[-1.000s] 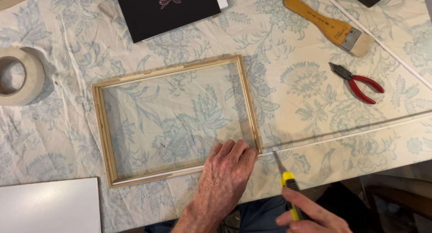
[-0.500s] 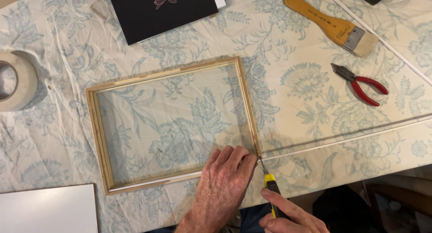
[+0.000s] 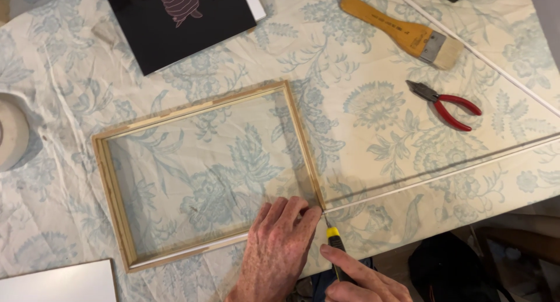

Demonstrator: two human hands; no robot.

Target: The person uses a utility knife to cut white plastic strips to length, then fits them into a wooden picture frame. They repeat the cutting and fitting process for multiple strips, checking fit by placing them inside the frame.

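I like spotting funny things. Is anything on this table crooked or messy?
The wooden frame lies tilted, not square to the table edge, and the flowered cloth under it is wrinkled. Nothing is spilled or broken.

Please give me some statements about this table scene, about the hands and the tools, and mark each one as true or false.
1. The left hand presses flat on the near right corner of the wooden frame. True.
2. The right hand holds the red-handled pliers. False: it holds a yellow-and-black knife; the pliers lie untouched on the cloth.
3. The knife tip meets a thin white strip beside the frame corner. True.
4. The paintbrush lies inside the frame. False: it lies beyond the frame, near the far right of the table.
5. The floral cloth shows through the frame. True.
6. The tape roll sits at the right edge. False: it is at the left.
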